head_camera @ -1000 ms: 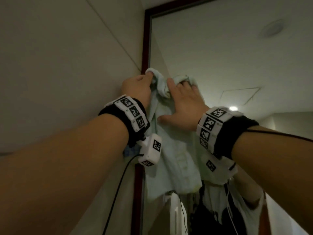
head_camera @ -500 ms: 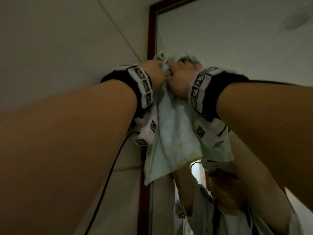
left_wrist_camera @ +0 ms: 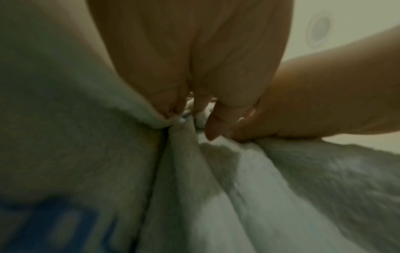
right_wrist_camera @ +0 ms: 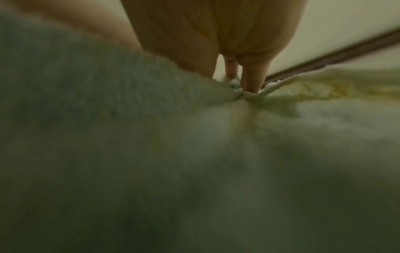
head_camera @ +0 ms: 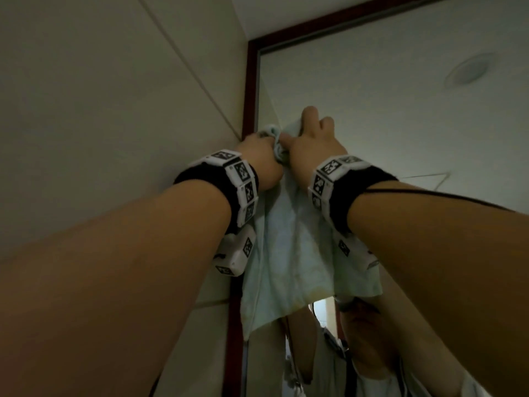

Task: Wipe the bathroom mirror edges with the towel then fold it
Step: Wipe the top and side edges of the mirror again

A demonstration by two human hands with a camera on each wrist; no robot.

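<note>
Against the mirror, close to its dark red frame, both hands hold a pale towel flat to the glass. Left hand sits right beside the frame's vertical strip, fingers curled around a bunched fold of towel; the left wrist view shows the fingertips pinching gathered cloth. Right hand lies just next to it, further in from the frame, thumb touching the same bunch, other fingers bent over the towel's top edge and pressing it to the glass. Right wrist view: a fingertip digs into puckered cloth, frame strip running close behind. Most of the towel hangs loose below the hands, overlapping the frame's inner edge, yellowish staining near its lower hem. Marker-covered wristbands on both wrists. Plain wall panel lies outside the frame. Lower glass reflects the person's raised arms.
</note>
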